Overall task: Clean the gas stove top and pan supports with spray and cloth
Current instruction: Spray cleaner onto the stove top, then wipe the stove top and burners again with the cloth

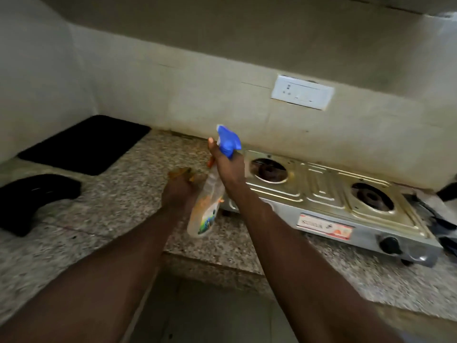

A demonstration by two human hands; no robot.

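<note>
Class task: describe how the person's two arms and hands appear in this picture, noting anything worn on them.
Both forearms are bare up to the frame edge, with no sleeves visible. The left hand and right hand wear no gloves; no watch, ring or bracelet shows.

dim, blurry (edges warped)

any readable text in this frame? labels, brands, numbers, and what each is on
Stove front label: starts "S", maybe "SURYA"; blurred, not certain.
Spray bottle label: colourful print, too blurred to read.
Wall switch plate: small marks only, no legible text.
Stove knob: no markings readable.
Nothing else carries text.
</note>
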